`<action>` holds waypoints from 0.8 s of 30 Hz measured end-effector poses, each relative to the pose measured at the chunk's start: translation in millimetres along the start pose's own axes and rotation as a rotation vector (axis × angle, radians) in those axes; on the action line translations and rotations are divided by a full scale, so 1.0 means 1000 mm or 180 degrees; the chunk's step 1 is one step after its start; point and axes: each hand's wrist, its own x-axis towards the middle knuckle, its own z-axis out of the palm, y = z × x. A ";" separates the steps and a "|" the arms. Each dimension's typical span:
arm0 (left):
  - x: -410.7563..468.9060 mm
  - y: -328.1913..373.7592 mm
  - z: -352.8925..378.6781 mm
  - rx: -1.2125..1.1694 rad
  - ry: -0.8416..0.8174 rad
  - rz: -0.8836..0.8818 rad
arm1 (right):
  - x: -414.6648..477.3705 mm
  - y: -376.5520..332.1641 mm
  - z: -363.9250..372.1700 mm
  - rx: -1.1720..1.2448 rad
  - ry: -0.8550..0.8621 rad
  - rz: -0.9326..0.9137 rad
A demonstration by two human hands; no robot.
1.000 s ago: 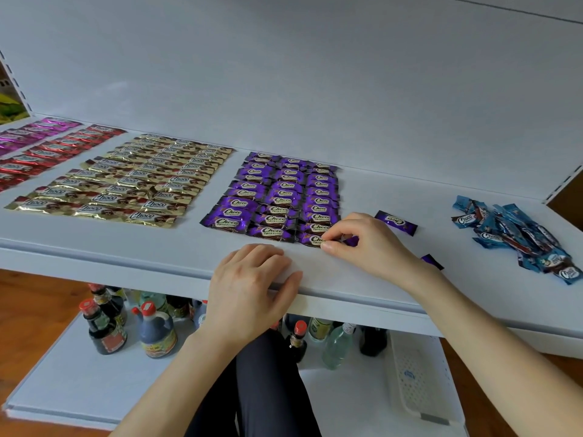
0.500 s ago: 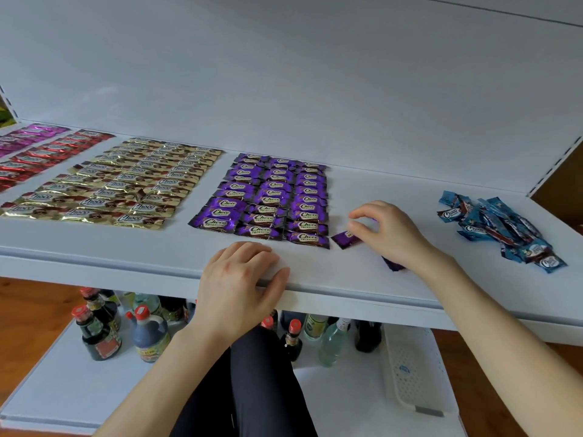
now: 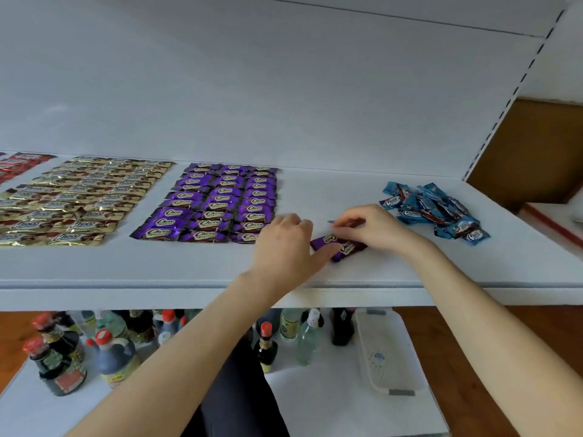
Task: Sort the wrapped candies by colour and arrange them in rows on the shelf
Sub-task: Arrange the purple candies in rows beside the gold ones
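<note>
Red candies [image 3: 22, 162]: foil, flat rows, at the far left edge of the shelf [image 3: 189, 269], cut off by the frame.
Gold candies [image 3: 79, 200]: glossy crinkled foil, long rectangles, laid in a tidy block.
Purple candies [image 3: 217, 206]: shiny wrappers with pinched ends, three columns in close rows at mid-shelf.
Left hand [image 3: 285, 247]: forearm reaching up over the shelf edge, back of the hand upward, at the block's near right corner. The fingers bend down out of sight, so their grip cannot be told. The thumb stretches right and touches the loose purple candies [image 3: 339, 246].
Loose purple candies: two, lying askew between the hands.
Right hand [image 3: 375, 228]: wrist low, fingers curled, thumb and forefinger pinching a purple wrapper [image 3: 351, 222], which is blurred.
Blue candies [image 3: 435, 212]: an unsorted heap, well to the right.
Below: dark glass bottles [image 3: 110, 351] with red caps, and a white perforated plastic basket [image 3: 385, 351].
</note>
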 end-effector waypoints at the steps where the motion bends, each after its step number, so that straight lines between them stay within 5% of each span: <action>1: 0.007 0.009 0.006 0.0121 -0.0210 -0.0139 | -0.004 0.002 -0.003 0.0081 0.0062 0.0051; 10: 0.032 0.038 0.015 -0.0305 -0.1112 -0.0298 | -0.019 0.020 -0.016 -0.0273 0.0069 0.0583; 16: 0.017 0.040 0.010 -0.0486 -0.0990 -0.0284 | -0.025 0.015 -0.015 -0.0179 0.0191 0.0647; 20: 0.002 0.018 -0.009 -0.2750 -0.0598 -0.0948 | -0.036 0.000 -0.015 0.0902 0.0719 0.0482; 24: -0.023 -0.006 -0.032 -0.4614 -0.0367 -0.1791 | -0.048 -0.034 -0.006 0.2214 0.0580 0.0104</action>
